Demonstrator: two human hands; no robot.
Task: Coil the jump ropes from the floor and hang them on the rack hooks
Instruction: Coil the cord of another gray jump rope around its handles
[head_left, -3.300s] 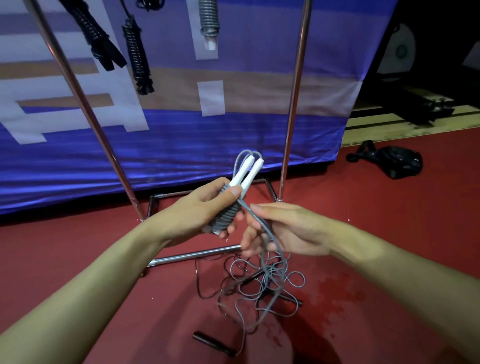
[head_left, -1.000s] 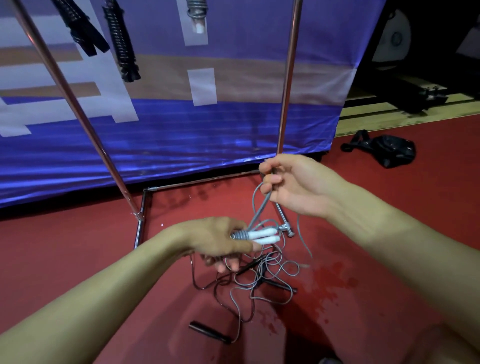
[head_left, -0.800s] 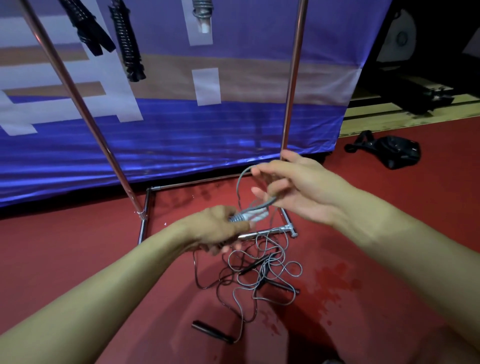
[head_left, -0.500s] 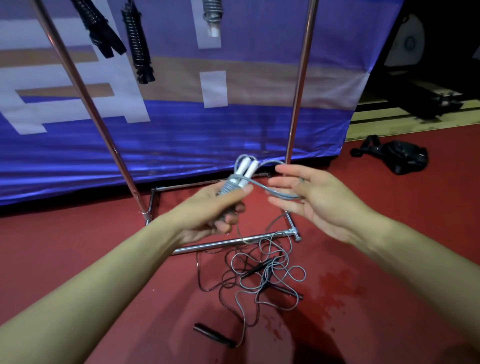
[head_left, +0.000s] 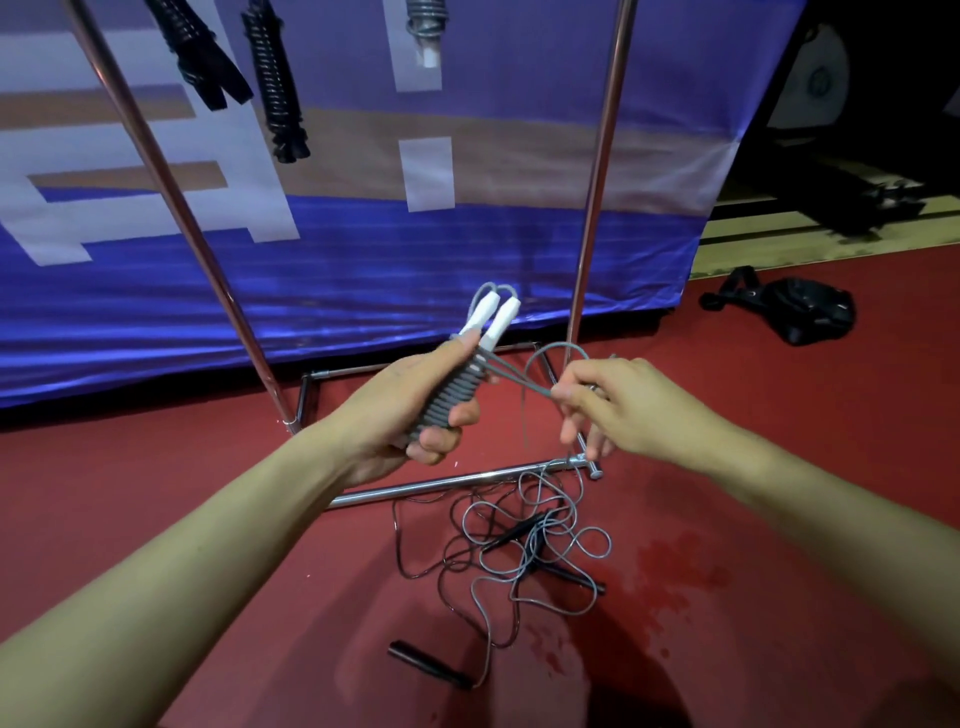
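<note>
Head view: I am holding the grey jump rope in my left hand, fingers wrapping tightly around its two handles, which are lying side by side with grey cord wound around them in close turns. The white handle tips are sticking up past my thumb, pointing toward the blue banner. My right hand is pinching the free run of the same grey cord between thumb and fingertips, just beside the wound bundle; from that pinch the cord is dropping to the red floor.

Below my hands, the loose grey cord is lying in a tangle, crossing over a thin black jump rope mixed into the same heap. One black handle is lying apart from the heap, nearer to me; others are lying inside the tangle. The rack's chrome base bar is running across the floor between my hands and the heap, touching the tangle's far edge. Two chrome uprights are rising in front of the banner, the right one standing just behind my right hand. At the top, coiled black ropes and a coiled grey rope are hanging. A black bag is lying on the floor well to the right.
</note>
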